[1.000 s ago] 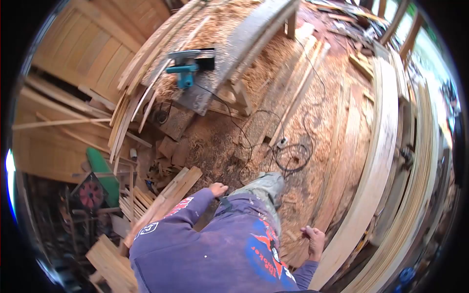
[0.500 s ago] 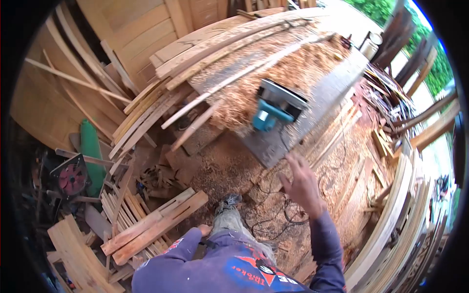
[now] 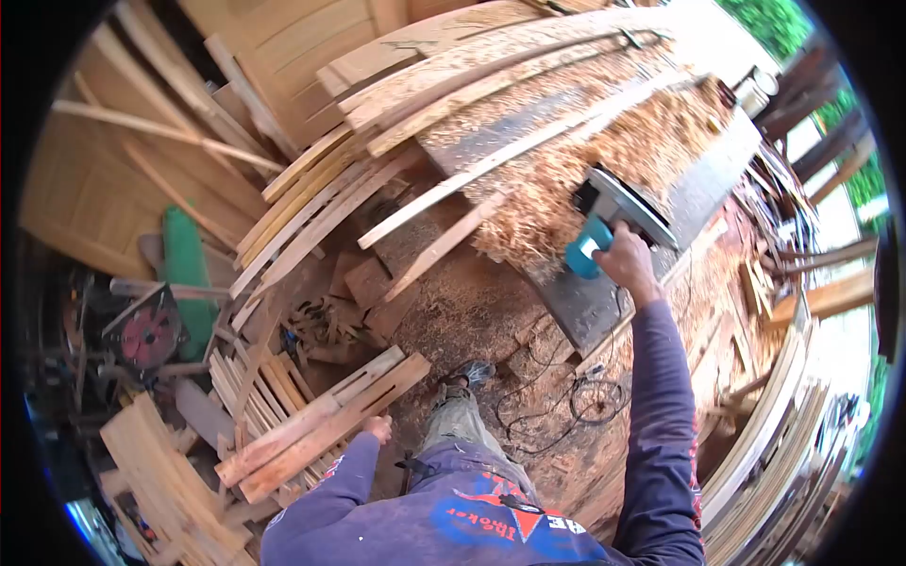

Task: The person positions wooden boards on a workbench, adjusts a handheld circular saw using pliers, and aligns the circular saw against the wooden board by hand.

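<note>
My right hand (image 3: 627,260) is closed around the handle of a teal power tool (image 3: 587,247) with a long flat metal base; its exact kind is unclear. The tool rests on its side on the dark workbench (image 3: 596,307), beside a heap of wood shavings (image 3: 538,219). Low at my side, my left hand (image 3: 379,428) is near two timbers (image 3: 330,429) with slots cut in them. Its fingers are small and partly hidden, so I cannot tell whether they touch the wood.
Long boards (image 3: 510,71) lie along the bench's far side. A black cable (image 3: 596,401) coils on the shaving-covered floor near my foot (image 3: 477,373). Stacked strips (image 3: 755,415) line the right. A fan with red blades (image 3: 149,338) stands left, beside a green object (image 3: 187,274).
My right hand has reached forward from beside the bench and closed on the teal tool's handle. The view has shifted, so the bench appears farther right. My left hand remains low.
</note>
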The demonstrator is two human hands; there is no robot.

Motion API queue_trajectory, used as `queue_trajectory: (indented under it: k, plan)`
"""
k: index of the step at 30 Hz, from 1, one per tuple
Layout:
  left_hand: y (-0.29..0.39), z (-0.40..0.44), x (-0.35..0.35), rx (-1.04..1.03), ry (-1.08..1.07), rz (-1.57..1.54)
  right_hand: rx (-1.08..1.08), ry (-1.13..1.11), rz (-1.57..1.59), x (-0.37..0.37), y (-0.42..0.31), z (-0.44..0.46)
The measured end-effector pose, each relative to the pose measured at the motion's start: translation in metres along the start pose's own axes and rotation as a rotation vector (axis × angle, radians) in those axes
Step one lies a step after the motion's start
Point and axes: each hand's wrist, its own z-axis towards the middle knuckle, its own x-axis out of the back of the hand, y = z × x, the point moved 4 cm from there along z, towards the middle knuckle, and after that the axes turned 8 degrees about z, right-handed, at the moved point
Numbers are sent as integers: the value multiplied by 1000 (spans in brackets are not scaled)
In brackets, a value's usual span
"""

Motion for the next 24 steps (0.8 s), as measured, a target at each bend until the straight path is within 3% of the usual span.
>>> queue_trajectory:
  k: [2, 3, 4, 6, 7, 9, 10, 12, 14, 15, 16, 17, 18, 19, 21, 22, 23, 24]
  plan:
    - [2, 15, -19, -92, -211, 625, 30, -93, -8, 0, 22, -8]
    - [29, 6, -26, -369, -195, 691, 110, -203, -14, -4, 24, -16]
    - [55, -10, -32, -639, -181, 752, 49, -211, -8, 5, 17, -39]
    - [96, -32, -38, -699, -118, 552, -2, -229, 91, 6, 24, -101]
    - [108, -30, -37, -709, -130, 599, -22, -243, 156, 5, 28, -135]
    - [130, -27, -43, -630, -227, 230, -56, -169, 315, 6, 39, -230]
    - [134, -31, -49, -655, -268, 284, -130, -161, 380, 3, 49, -285]
    - [136, -49, -49, -726, -154, 309, -276, -85, 522, -10, 68, -406]
    - [129, -73, -65, -832, -92, 578, -529, 11, 637, -39, 81, -538]
    - [104, -10, -77, -882, -152, 652, -712, 55, 687, -57, 82, -603]
    - [99, -27, -97, -808, -226, 608, -918, 130, 660, -76, 79, -665]
    - [94, -39, -122, -909, -254, 758, -1143, 215, 647, -99, 72, -731]
    - [80, -33, -151, -875, -312, 695, -1230, 478, 673, -135, 67, -795]
    - [72, -62, -184, -785, -381, 722, -1391, 477, 634, -177, 58, -858]
    - [50, -113, -271, -715, -658, 945, -1570, 1008, 787, -174, 7, -943]
    - [43, -145, -324, -1195, -735, 1406, -1729, 1100, 726, -167, -22, -983]
    - [28, -168, -379, -1322, -815, 1586, -1899, 1222, 713, -173, -38, -1015]
    - [22, -196, -429, -1465, -904, 1724, -1901, 1288, 603, -175, -67, -1026]
